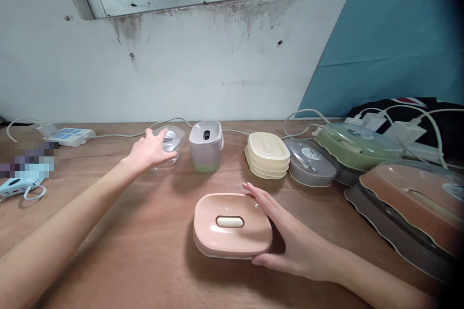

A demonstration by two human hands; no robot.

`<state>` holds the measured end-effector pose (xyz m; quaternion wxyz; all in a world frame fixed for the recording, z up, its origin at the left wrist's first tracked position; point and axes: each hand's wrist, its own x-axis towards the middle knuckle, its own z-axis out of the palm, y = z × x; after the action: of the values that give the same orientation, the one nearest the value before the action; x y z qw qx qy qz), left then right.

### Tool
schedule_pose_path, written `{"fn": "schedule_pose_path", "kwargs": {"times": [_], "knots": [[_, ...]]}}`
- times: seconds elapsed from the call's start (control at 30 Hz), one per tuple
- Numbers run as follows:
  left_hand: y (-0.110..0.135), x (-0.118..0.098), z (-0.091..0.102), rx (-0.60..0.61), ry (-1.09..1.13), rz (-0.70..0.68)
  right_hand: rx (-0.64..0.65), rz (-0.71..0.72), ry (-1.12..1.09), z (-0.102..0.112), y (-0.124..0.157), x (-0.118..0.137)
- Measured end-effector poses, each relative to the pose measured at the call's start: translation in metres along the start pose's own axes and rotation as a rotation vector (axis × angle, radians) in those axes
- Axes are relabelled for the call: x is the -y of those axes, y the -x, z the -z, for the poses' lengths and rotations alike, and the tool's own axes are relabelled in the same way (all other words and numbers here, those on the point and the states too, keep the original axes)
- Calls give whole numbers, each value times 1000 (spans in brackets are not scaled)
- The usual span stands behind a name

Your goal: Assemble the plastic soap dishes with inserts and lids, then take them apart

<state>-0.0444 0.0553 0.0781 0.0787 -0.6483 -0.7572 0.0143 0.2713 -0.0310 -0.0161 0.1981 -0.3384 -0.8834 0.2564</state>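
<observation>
At the back of the table, my left hand (151, 148) is over the left side of a clear plastic lid (173, 137), fingers spread. Whether the fingertips touch the lid I cannot tell. My right hand (290, 239) is around the right end of a pink oval box (232, 239) with a cream handle piece on its lid. The thumb is at its front edge and the fingers reach along the back right corner. The box rests flat on the table. Beyond it stand a grey-lilac cup-shaped container (206, 147) and a stack of cream lids (268, 154).
On the right are a grey lidded box (311, 161), a green one (358, 145) and an orange one (416, 190) on dark bases. White plugs and cables (406, 128) lie behind. A power strip (70, 136) and a pale blue device (27, 178) sit left.
</observation>
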Motion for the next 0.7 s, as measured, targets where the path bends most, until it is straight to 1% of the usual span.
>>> {"fn": "schedule_pose_path", "kwargs": {"times": [0.1,0.17,0.3,0.5,0.7], "knots": [[-2,11,-3,-24,127,122,5,1,11,1,-1,0],[-4,16,-8,-1,203,147,6,1,19,1,-2,0],[-6,17,-17,45,233,116,10,15,30,2,-1,1],[-2,8,-15,71,241,98,9,15,20,2,-1,3],[3,3,-21,75,284,88,60,11,-31,7,-5,12]]}}
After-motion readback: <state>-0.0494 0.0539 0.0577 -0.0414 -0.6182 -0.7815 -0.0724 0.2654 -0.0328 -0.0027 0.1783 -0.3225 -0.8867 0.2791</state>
